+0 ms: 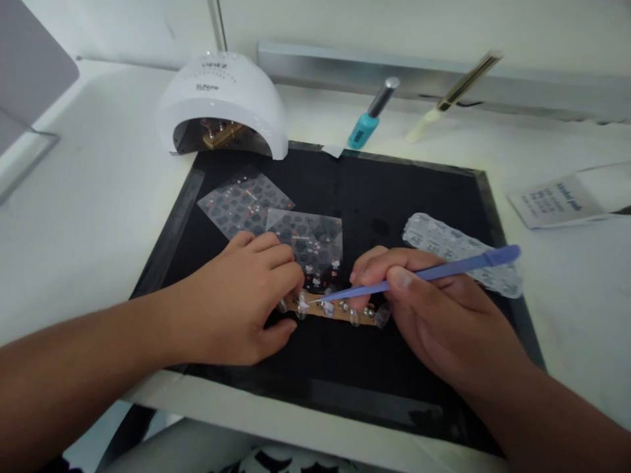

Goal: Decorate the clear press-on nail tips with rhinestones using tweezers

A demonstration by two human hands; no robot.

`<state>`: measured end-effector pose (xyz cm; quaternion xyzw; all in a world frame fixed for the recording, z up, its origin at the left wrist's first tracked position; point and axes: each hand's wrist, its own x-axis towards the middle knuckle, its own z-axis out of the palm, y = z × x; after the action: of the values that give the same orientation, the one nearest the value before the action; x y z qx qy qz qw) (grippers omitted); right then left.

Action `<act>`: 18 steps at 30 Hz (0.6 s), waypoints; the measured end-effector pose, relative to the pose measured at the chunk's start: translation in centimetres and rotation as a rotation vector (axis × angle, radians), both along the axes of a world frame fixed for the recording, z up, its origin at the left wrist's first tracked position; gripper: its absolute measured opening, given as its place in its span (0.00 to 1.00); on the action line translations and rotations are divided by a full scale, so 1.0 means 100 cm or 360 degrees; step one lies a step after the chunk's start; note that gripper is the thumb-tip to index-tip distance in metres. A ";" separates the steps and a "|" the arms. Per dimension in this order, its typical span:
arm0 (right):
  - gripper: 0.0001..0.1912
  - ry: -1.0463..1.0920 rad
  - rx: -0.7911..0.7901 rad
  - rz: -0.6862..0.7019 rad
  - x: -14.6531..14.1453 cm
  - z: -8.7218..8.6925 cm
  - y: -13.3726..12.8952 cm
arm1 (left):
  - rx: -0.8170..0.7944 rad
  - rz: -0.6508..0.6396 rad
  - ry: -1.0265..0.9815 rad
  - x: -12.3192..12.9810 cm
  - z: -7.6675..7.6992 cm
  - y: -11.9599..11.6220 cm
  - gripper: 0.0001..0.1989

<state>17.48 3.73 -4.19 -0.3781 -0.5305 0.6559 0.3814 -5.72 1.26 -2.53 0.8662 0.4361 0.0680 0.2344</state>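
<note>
White tabletop point(89, 197) runs back to a pale wall point(419, 33), with a black mat point(315, 374) spread across its middle. At the near part of this mat lies a small wooden strip point(342, 316), carrying clear nail tips point(355, 316) crosswise along it. The left hand point(241, 295) grasps the strip's left end, thumb on the near side and curled fingers on the far side. The right hand point(444, 309) pinches purple tweezers point(453, 264), their fine point at a nail tip near the left fingers.

Just beyond the strip, two transparent printed sheets point(305, 240) overlap, showing small white and red figures. Past the right hand lies a patterned pouch point(438, 238); its contents cannot be made out. Farther right, a white packet point(557, 200) lettered "Alcohol pads" rests on the tabletop.

At the mat's far left corner stands a white domed lamp point(221, 92), with another wooden piece point(224, 136) inside its opening. Behind the mat are a teal bottle point(363, 131) with a silver cap and a pale bottle point(424, 125) with a gold one, both capped.
</note>
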 end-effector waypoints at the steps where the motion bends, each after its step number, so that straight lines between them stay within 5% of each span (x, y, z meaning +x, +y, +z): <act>1: 0.10 -0.0018 -0.0005 -0.0001 -0.001 0.001 0.001 | 0.0014 0.0010 0.0006 0.000 0.000 0.000 0.05; 18: 0.11 -0.0028 -0.0043 0.0011 -0.006 0.004 0.007 | 0.0086 0.0012 0.0104 0.002 -0.002 0.000 0.04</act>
<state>16.93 4.45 -3.82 -0.3872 -0.5263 0.6609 0.3692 -5.50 1.24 -2.76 0.8723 0.4447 0.0523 0.1963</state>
